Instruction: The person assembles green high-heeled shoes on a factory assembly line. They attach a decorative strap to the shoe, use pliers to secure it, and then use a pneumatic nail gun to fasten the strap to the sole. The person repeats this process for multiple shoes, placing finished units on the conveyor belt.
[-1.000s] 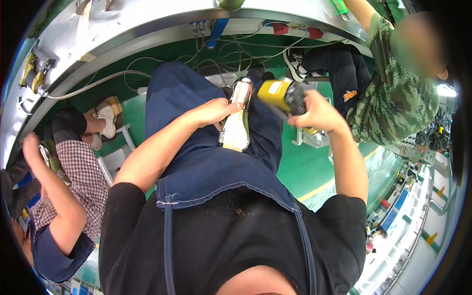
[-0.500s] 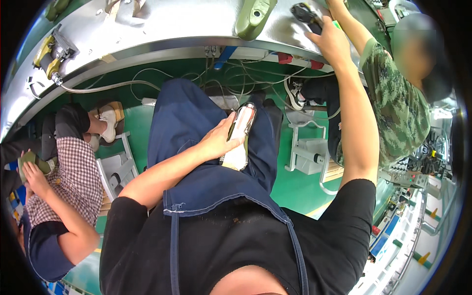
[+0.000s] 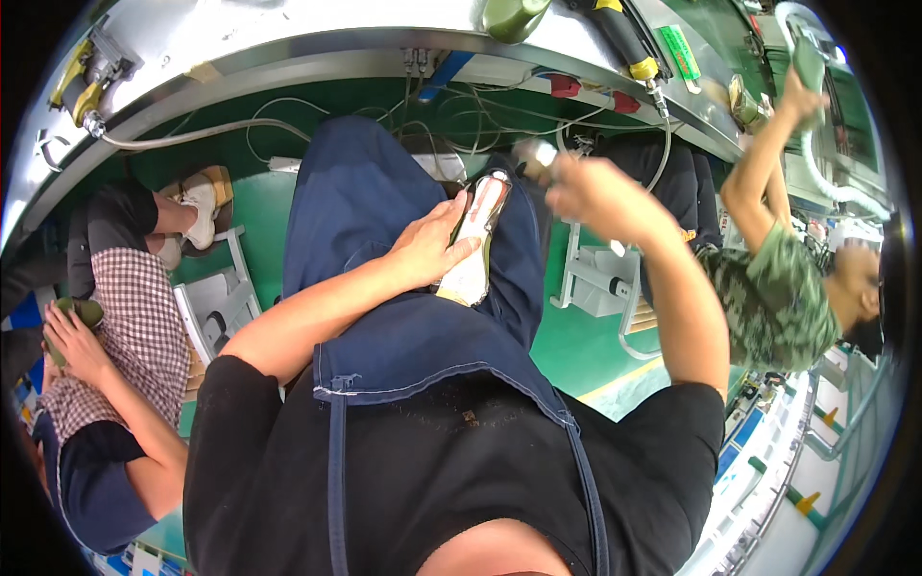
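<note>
Shoe-shaped piece (image 3: 469,273) is showing off-white with a reddish-brown end, blurred tool (image 3: 538,157) is glinting silver, apron (image 3: 413,336) is reading navy, white-stitched, black shirt (image 3: 432,480), green floor (image 3: 571,350), with co-workers wearing brown-and-white checked cloth (image 3: 144,317) and green camouflage shirt (image 3: 773,302).

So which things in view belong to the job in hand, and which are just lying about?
Apparently in the job:
pale shoe-shaped piece, held by the left hand
blurred tool in the right hand
right-side yellow-black tool, held earlier, now on the bench

Apparently just lying about:
left-side yellow-black tool
green packet
rounded green piece
</note>
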### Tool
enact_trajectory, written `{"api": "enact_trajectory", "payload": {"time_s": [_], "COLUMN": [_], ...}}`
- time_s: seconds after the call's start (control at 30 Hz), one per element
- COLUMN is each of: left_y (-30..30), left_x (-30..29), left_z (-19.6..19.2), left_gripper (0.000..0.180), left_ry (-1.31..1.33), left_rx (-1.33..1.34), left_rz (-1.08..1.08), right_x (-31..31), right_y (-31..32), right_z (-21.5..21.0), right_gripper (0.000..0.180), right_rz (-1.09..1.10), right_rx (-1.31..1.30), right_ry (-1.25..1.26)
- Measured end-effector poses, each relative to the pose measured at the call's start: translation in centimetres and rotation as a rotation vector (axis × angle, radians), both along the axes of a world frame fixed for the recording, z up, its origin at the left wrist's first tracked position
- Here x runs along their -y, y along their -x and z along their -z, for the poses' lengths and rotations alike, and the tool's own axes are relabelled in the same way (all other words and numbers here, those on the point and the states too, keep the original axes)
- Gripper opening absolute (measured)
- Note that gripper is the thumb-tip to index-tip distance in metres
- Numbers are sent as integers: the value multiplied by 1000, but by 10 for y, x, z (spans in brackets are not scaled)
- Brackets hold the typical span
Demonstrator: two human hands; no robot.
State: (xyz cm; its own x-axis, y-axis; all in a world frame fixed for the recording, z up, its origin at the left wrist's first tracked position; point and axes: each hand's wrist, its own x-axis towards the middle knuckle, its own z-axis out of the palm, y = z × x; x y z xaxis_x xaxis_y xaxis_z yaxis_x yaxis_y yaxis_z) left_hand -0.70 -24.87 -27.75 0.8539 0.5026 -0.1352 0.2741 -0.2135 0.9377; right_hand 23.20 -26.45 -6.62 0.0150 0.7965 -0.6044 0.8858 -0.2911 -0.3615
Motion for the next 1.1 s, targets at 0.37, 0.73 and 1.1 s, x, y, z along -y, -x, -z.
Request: {"api": "enact_trajectory", "payload": {"time_s": [0.37, 0.73, 1.1], "left_y": [2, 1, -92], "left_x": [4, 3, -35], "left_z": [-2, 25, 54], "left_gripper": [84, 77, 52], "left_ry": [-29, 97, 654], "left_rx": [-16, 174, 518], "left_rz": [-5, -61, -117], "right_x": [31, 34, 30], "right_y": [37, 47, 49], "right_z": [68, 70, 59], "right_gripper": [28, 26, 26], "right_rz": [-109, -102, -38], "right_rx": [6, 28, -25], "right_ry": [266, 246, 321]}}
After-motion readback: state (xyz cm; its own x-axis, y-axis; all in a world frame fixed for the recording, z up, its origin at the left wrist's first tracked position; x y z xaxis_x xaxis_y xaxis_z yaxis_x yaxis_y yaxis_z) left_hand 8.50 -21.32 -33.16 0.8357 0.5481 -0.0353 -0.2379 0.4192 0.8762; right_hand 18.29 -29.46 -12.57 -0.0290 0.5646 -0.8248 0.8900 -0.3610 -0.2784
